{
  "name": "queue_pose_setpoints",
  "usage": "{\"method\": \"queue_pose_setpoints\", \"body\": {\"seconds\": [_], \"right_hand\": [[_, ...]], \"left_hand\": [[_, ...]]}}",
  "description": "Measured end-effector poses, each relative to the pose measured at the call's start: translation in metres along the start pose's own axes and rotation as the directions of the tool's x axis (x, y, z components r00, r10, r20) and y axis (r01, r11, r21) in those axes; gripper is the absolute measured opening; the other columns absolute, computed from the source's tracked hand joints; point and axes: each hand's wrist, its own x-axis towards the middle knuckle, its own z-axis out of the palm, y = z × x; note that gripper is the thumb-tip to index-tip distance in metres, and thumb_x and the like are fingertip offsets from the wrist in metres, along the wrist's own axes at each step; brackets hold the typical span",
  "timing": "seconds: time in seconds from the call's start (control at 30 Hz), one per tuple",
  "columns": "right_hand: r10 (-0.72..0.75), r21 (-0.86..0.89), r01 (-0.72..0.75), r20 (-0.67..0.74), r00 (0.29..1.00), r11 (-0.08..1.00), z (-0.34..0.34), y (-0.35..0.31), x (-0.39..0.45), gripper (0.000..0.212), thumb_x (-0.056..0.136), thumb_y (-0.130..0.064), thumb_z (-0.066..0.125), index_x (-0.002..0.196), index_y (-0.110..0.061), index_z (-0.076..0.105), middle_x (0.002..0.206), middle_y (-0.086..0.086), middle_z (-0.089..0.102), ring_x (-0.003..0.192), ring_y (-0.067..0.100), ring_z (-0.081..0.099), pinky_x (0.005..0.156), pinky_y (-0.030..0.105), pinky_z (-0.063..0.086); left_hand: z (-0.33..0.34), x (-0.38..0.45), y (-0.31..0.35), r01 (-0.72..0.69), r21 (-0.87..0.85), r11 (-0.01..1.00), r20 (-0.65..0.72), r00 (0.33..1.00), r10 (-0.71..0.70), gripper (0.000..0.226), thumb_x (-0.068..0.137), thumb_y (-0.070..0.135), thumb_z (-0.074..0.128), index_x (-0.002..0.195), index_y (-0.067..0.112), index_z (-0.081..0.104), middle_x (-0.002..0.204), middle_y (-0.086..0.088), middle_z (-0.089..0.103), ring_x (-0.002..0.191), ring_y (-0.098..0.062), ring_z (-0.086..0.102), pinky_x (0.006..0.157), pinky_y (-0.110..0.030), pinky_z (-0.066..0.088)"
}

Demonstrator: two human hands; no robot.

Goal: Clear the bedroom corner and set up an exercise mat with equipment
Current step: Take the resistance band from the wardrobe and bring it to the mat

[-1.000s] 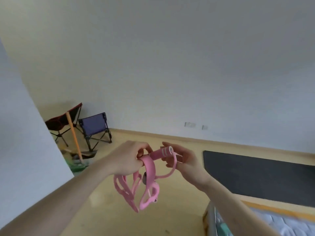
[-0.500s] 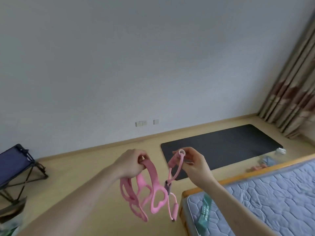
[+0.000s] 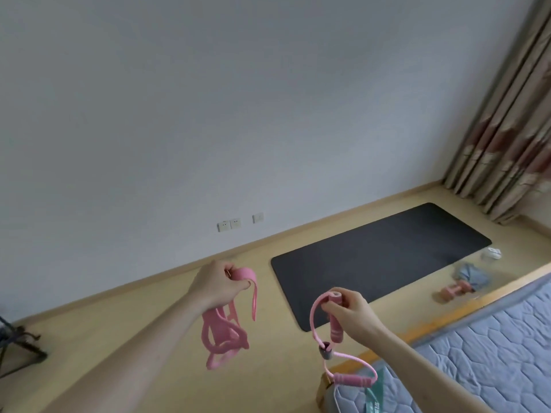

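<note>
The mat point(image 3: 378, 260) already lies flat on the floor point(image 3: 149, 338) at the right of centre, along the wall point(image 3: 208, 114) and short of the curtain point(image 3: 512, 129) at the upper right, so the laying-out part looks done; beside its near right end sit a pink dumbbell point(image 3: 454, 289), a bluish cloth point(image 3: 472, 277) and a small pale thing point(image 3: 492, 253) that is too blurred to name; what seems left is to bring over the two pink pieces held in the air at the lower middle of the frame. The left hand point(image 3: 219, 283) has its fingers curled round a bunch of pink bands point(image 3: 225, 332), which hang below it; the right hand point(image 3: 351, 311) grips one handle of a pink figure-eight pull rope point(image 3: 331, 350), whose other handle dangles over the corner of the bed point(image 3: 477, 347) at the lower right (neither piece touches the floor or the mat). Against the frame half a second back, the hands were close together with bands and rope almost tangled; now they are drawn well apart, each piece hanging free; the view has also swung right, so the folding chair point(image 3: 18, 341) is down to a sliver at the lower left edge and the mat sits nearer the middle.
</note>
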Motion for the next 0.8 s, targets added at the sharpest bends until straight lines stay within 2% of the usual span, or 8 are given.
{"method": "queue_pose_setpoints", "body": {"seconds": [0.07, 0.23, 0.3, 0.4, 0.5, 0.63, 0.73, 0.8], "right_hand": [[0.072, -0.029, -0.071, 0.026, 0.997, 0.997, 0.006, -0.001, 0.022, 0.015, 0.097, -0.017, 0.059, 0.093, -0.019, 0.073, 0.079, 0.012, 0.072, 0.063, 0.016, 0.063, 0.068, 0.036, 0.059], [0.209, -0.003, -0.209, 0.028, 0.978, 0.978, 0.024, -0.004, 0.088, 0.015, 0.1, -0.021, 0.057, 0.098, -0.019, 0.072, 0.071, 0.002, 0.066, 0.055, 0.018, 0.055, 0.055, 0.031, 0.053], [0.25, 0.025, -0.249, -0.043, 0.967, 0.968, 0.029, -0.005, 0.115, 0.015, 0.101, -0.021, 0.057, 0.097, -0.019, 0.071, 0.072, 0.003, 0.064, 0.053, 0.017, 0.052, 0.053, 0.029, 0.05], [0.316, 0.009, -0.319, -0.17, 0.933, 0.948, 0.033, -0.014, 0.144, 0.015, 0.1, -0.02, 0.057, 0.093, -0.02, 0.07, 0.076, 0.01, 0.065, 0.053, 0.016, 0.05, 0.052, 0.028, 0.047], [0.326, 0.013, -0.335, -0.26, 0.909, 0.942, 0.029, -0.023, 0.163, 0.018, 0.096, -0.018, 0.059, 0.088, -0.023, 0.074, 0.083, 0.006, 0.073, 0.057, 0.014, 0.059, 0.052, 0.023, 0.048], [0.391, 0.168, -0.36, -0.227, 0.892, 0.918, 0.013, -0.034, 0.176, 0.017, 0.091, -0.016, 0.059, 0.097, -0.022, 0.074, 0.09, 0.011, 0.072, 0.06, 0.019, 0.06, 0.054, 0.028, 0.051], [0.44, 0.293, -0.376, -0.196, 0.876, 0.879, -0.011, -0.034, 0.191, 0.024, 0.091, -0.017, 0.06, 0.112, -0.023, 0.069, 0.08, 0.009, 0.061, 0.057, 0.017, 0.049, 0.05, 0.028, 0.045], [0.477, 0.371, -0.391, -0.176, 0.861, 0.842, -0.027, -0.032, 0.2, 0.024, 0.094, -0.021, 0.059, 0.115, -0.021, 0.07, 0.074, 0.006, 0.056, 0.052, 0.015, 0.044, 0.049, 0.027, 0.042]], "left_hand": [[0.0, 0.025, 0.003, 0.008, -0.061, 0.998, 0.015, 1.0, -0.007, 0.024, 0.074, 0.038, 0.081, 0.077, 0.017, 0.07, 0.071, 0.002, 0.068, 0.062, -0.011, 0.059, 0.059, -0.025, 0.044], [0.004, 0.113, 0.002, -0.052, -0.067, 0.996, 0.165, 0.984, 0.062, 0.035, 0.073, 0.04, 0.083, 0.084, 0.009, 0.072, 0.08, -0.008, 0.071, 0.069, -0.016, 0.063, 0.065, -0.029, 0.05], [0.004, 0.147, -0.001, -0.099, -0.075, 0.992, 0.244, 0.963, 0.114, 0.031, 0.072, 0.041, 0.083, 0.083, 0.014, 0.072, 0.082, -0.006, 0.071, 0.076, -0.019, 0.067, 0.072, -0.033, 0.054], [0.005, 0.194, 0.0, -0.161, -0.082, 0.984, 0.34, 0.923, 0.179, 0.028, 0.072, 0.04, 0.084, 0.078, 0.019, 0.066, 0.074, 0.005, 0.062, 0.07, -0.013, 0.058, 0.067, -0.027, 0.047], [0.007, 0.238, 0.009, -0.223, -0.103, 0.969, 0.416, 0.876, 0.246, 0.034, 0.073, 0.042, 0.083, 0.082, 0.015, 0.064, 0.074, 0.005, 0.057, 0.067, -0.011, 0.052, 0.064, -0.024, 0.043], [0.021, 0.283, 0.032, -0.258, -0.123, 0.958, 0.48, 0.83, 0.285, 0.041, 0.072, 0.049, 0.082, 0.087, 0.014, 0.066, 0.079, 0.003, 0.06, 0.071, -0.015, 0.057, 0.068, -0.03, 0.05], [0.04, 0.317, 0.065, -0.329, -0.122, 0.936, 0.519, 0.783, 0.343, 0.033, 0.072, 0.052, 0.08, 0.085, 0.025, 0.067, 0.083, 0.006, 0.068, 0.081, -0.017, 0.067, 0.078, -0.036, 0.057], [0.052, 0.331, 0.089, -0.38, -0.138, 0.915, 0.539, 0.746, 0.391, 0.027, 0.075, 0.048, 0.08, 0.087, 0.028, 0.066, 0.085, 0.009, 0.07, 0.084, -0.013, 0.067, 0.078, -0.032, 0.057]]}}
